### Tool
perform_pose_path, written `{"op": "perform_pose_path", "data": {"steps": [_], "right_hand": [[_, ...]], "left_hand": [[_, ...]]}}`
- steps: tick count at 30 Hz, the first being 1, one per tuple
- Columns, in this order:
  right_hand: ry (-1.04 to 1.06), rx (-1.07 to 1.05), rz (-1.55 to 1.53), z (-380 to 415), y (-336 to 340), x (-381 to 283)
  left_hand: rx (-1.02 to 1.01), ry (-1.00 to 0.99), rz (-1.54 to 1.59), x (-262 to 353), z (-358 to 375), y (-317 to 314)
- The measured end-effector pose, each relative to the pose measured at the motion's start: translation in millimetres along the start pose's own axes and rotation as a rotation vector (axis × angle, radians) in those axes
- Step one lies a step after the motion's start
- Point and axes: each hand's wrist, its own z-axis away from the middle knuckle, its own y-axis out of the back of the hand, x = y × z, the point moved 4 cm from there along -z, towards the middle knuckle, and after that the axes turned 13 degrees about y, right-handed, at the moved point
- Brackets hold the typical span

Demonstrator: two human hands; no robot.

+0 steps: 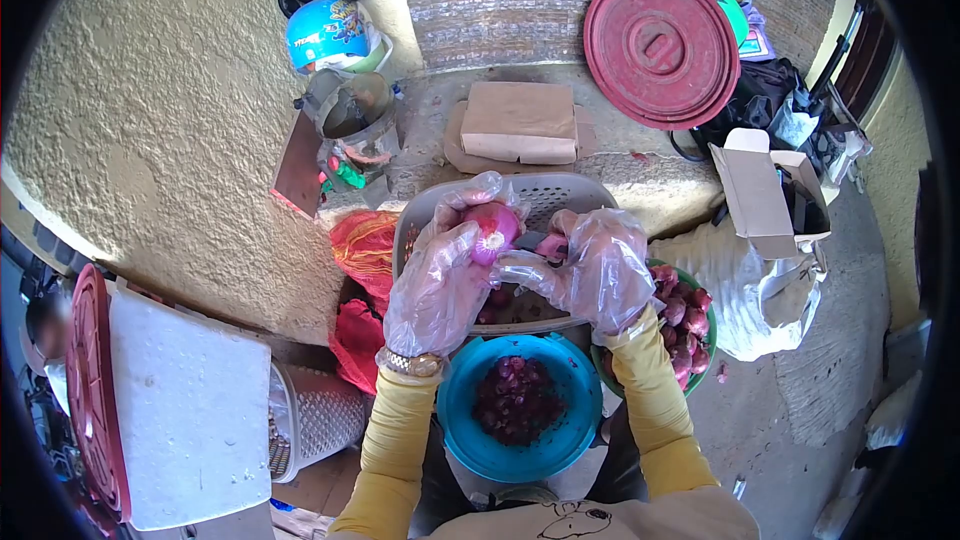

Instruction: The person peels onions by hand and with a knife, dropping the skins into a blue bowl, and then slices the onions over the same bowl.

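Observation:
My left hand (440,270), in a clear plastic glove, is closed around a red onion (493,232) with its pale end facing me. Close beside it, my gloved right hand (600,265) grips a small knife (549,246) with a pink handle; its short dark blade points toward the onion. Both hands are above a grey perforated basket (590,188), in which a few onions show, partly hidden by the hands. Below them, a blue basin (456,420) holds dark red onion scraps. By my right forearm, a green basin (712,340) is full of red onions (690,317).
A white sack (730,290) and an open cardboard box (755,200) lie to the right. Behind the basket sits a brown carton (520,120). Red mesh bags (362,255) and a white foam box (190,400) stand left. A red lid (660,48) leans on the wall.

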Motion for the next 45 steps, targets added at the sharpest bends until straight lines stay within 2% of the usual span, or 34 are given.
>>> {"op": "perform_pose_path", "data": {"steps": [10,15,19,25,27,28,30,33,34,36,43,45], "right_hand": [[0.050,-0.012,-0.041,14,-4,3],[-0.085,-0.130,-0.239,12,-5,8],[-0.071,-0.196,-0.246,19,-15,13],[-0.193,-0.238,-0.203,12,-8,13],[-0.046,0.008,-0.080,11,-3,9],[-0.047,0.008,-0.080,9,0,9],[-0.046,-0.157,-0.141,2,4,9],[-0.096,-0.201,-0.125,3,3,10],[-0.097,-0.200,-0.125,4,2,9],[0.061,-0.019,-0.040,4,7,3],[-0.041,-0.133,-0.061,24,-10,11],[0.093,0.124,0.002,20,-4,6]], "left_hand": [[-0.005,-0.044,-0.044,-2,0,0],[-0.028,-0.011,-0.021,-1,0,0],[-0.036,-0.015,-0.042,1,1,-4],[-0.031,-0.012,-0.046,4,2,-2],[-0.039,-0.006,-0.040,4,2,-4],[-0.042,-0.006,-0.041,4,2,-5],[-0.046,-0.004,-0.043,3,3,-5],[-0.058,0.013,-0.041,1,2,-3],[-0.055,0.005,-0.052,0,1,-2],[-0.053,-0.002,-0.063,-1,1,-1],[-0.028,0.022,-0.063,-2,2,-1],[-0.023,0.017,-0.073,-2,2,-1]]}}
